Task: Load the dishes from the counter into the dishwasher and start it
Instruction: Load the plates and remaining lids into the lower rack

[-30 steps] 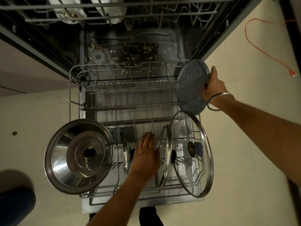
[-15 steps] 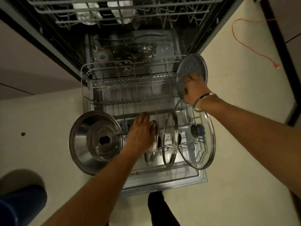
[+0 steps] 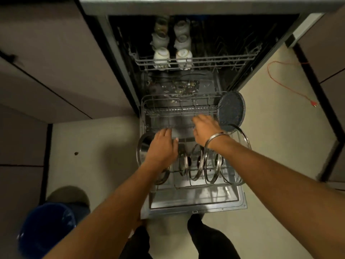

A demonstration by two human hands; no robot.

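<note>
Head view. Lower rack (image 3: pixel 179 109) pulled out over open dishwasher door (image 3: pixel 196 206). Left hand (image 3: pixel 162 146) flat, fingers straight, holding nothing, over steel lid (image 3: pixel 142 146) at rack's left edge. Right hand (image 3: pixel 205 128) relaxed, empty, bangle (image 3: pixel 214 140) on wrist. Speckled plate (image 3: pixel 231 111) upright at rack's far right corner. Glass lids (image 3: pixel 197 163) standing in tines. Cups (image 3: pixel 172 55) in upper rack.
</note>
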